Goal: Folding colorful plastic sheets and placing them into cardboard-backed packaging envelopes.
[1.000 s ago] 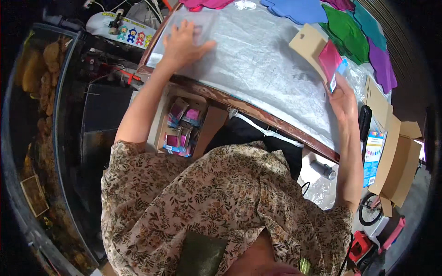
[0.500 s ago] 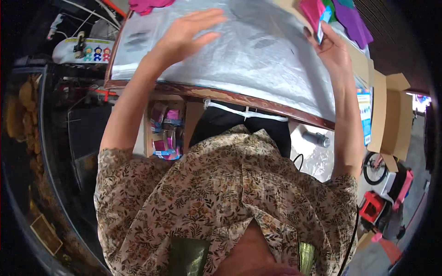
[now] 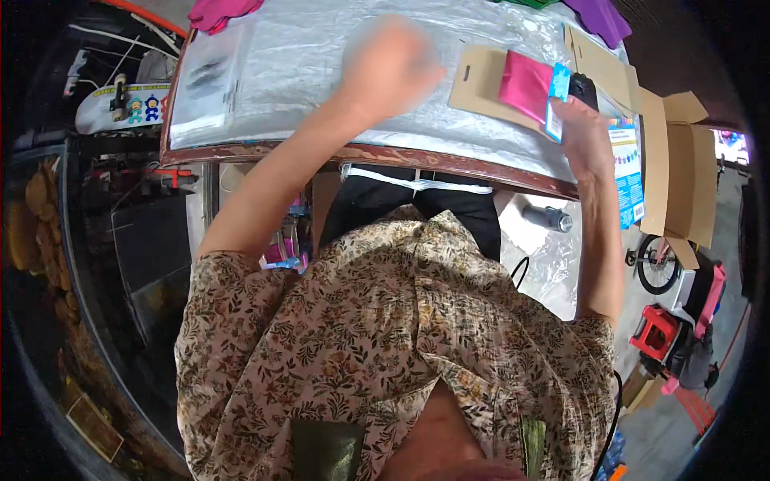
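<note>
My right hand [image 3: 587, 136] closes on the edge of a flat pink folded piece [image 3: 525, 86] with a blue and white label strip [image 3: 556, 100] along its side. Directly behind it is a tan cardboard piece [image 3: 480, 84] with a small slot; whether my hand grips this too is hidden. My left hand [image 3: 393, 68] hangs over the silvery sheet on the table [image 3: 297, 88], smeared by motion, so its fingers cannot be made out. A dark object [image 3: 584, 90] shows just beyond my right fingers, its kind unclear.
Pink fabric [image 3: 223, 12] lies at the table's far left, purple pieces [image 3: 603, 22] at the far right. An open cardboard box [image 3: 682, 172] and a blue and white printed package [image 3: 628, 176] stand right. Below the table is a grey cylinder [image 3: 548, 218].
My left hand has moved right across the table. My right hand has come nearer with the labelled pink piece, and the slotted cardboard now shows behind it.
</note>
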Available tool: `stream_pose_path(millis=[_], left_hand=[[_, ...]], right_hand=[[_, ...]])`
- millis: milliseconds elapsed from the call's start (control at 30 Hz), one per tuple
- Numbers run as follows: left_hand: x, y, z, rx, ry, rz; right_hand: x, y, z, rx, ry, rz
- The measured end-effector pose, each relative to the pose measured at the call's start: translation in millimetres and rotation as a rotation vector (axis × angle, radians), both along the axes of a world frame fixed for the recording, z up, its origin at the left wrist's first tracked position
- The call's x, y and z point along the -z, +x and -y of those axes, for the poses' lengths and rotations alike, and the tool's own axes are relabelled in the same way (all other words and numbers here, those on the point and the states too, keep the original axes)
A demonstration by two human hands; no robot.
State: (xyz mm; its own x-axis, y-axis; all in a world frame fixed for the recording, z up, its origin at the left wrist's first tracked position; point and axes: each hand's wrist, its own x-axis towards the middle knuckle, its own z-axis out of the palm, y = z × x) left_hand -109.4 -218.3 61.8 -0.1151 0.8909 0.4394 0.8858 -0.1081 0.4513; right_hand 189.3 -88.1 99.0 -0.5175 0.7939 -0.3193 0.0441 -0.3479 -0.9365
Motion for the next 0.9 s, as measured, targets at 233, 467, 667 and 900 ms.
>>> stream_pose_path(millis=[233, 467, 667, 900], left_hand=[[-3.5, -1.9, -12.8, -0.005, -0.166, 0.140], [-1.4, 0.0, -15.1, -0.017, -0.324, 0.301], [-11.4, -1.0, -26.2, 0.013, -0.304, 0.212], [-26.0, 7.6, -38.4, 0.070, -0.348, -0.118]], right_hand=[[0.8, 0.1, 10.7, 0.014, 0.032, 0.047], [-2.2, -3.6, 6.3, -0.004, 0.032, 0.155], [7.7, -1.4, -19.1, -0.152, 0.158, 0.267], [2.1, -15.4, -25.5, -0.147, 0.150, 0.225]])
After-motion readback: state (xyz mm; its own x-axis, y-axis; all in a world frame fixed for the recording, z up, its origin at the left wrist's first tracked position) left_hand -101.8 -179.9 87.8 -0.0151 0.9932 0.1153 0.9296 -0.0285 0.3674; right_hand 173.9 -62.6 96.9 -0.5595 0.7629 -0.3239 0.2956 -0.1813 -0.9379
